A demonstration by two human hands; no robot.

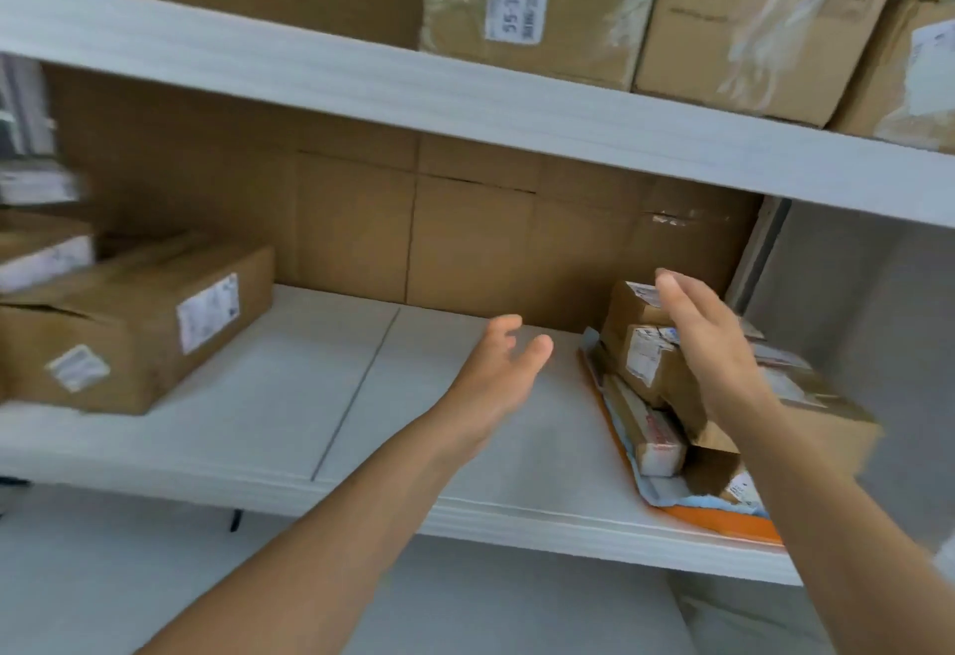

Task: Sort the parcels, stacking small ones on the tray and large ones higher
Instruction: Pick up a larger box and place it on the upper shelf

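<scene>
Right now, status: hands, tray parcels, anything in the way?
Left hand open, empty, above the shelf. Right hand open at small parcels piled on orange tray; contact unclear. Large box left on same shelf, apart from both hands.

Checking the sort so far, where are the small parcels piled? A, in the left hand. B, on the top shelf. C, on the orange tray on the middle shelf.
C: the small parcels lie heaped on the orange tray at the right end of the middle shelf.
</scene>
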